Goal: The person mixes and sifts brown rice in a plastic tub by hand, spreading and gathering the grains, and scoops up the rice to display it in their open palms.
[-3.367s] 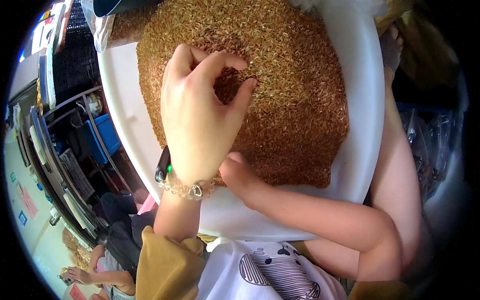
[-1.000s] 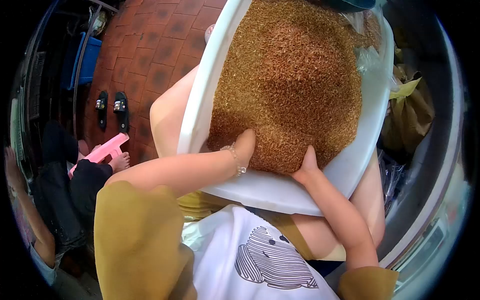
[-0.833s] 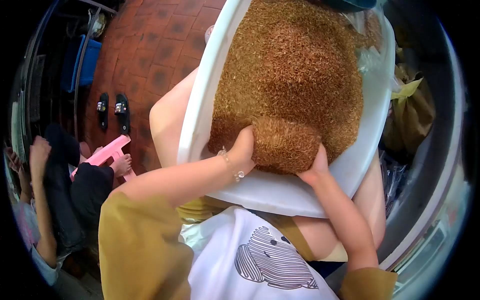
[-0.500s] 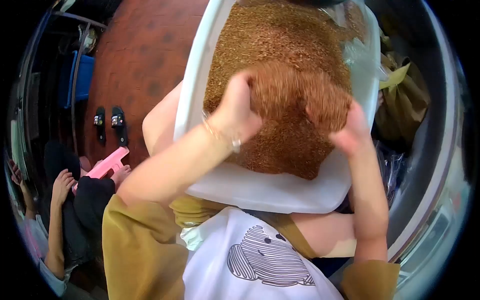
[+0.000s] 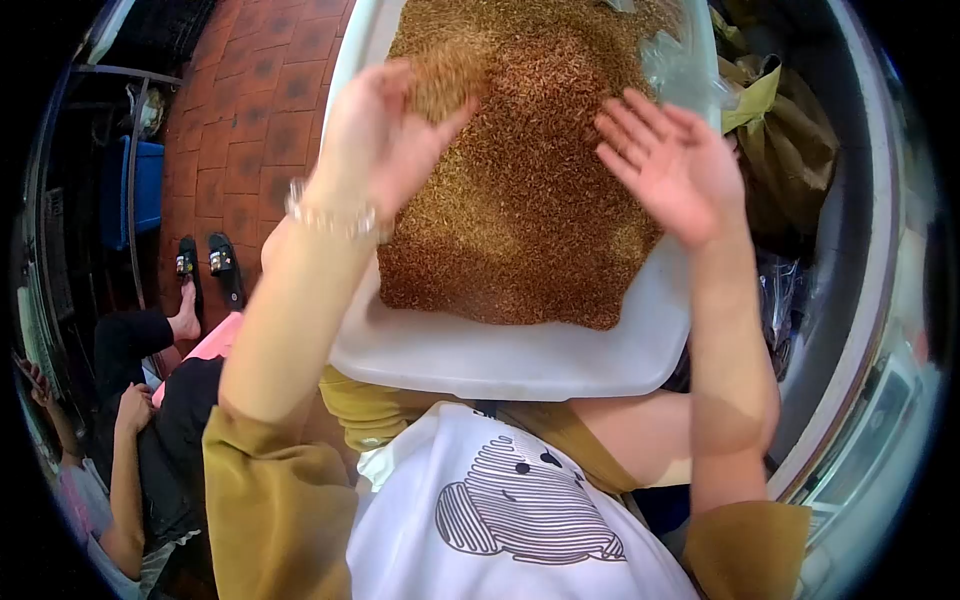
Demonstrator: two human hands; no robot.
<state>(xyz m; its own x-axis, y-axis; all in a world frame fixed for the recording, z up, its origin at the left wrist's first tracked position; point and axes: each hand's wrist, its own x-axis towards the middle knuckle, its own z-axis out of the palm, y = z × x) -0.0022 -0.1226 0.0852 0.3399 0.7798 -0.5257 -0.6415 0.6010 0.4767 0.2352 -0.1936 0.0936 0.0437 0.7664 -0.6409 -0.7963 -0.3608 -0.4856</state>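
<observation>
A heap of small reddish-brown grains (image 5: 530, 200) fills much of a white plastic tub (image 5: 500, 365) in front of me. My left hand (image 5: 385, 145), wearing a beaded bracelet (image 5: 330, 212), is cupped at the heap's left side. A blurred handful of grains (image 5: 447, 80) lies in it, covering most of its fingers. Over the right side of the heap, my right hand (image 5: 680, 175) is open and holds nothing, its fingers stretched out. Clear plastic (image 5: 672, 68) lies at the tub's right side, just beyond that hand.
Another person's bare foot (image 5: 184, 315) and hand (image 5: 135, 408) show at the left, beside a pink object (image 5: 215, 340). Black slippers (image 5: 224, 262) and a blue bin (image 5: 135, 190) are on the tiled floor side. A brown bag (image 5: 790, 140) stands right of the tub.
Both hands held grains close together over the heap. They have since moved apart, and my right hand has let its handful go. The other person's foot has shifted toward the slippers.
</observation>
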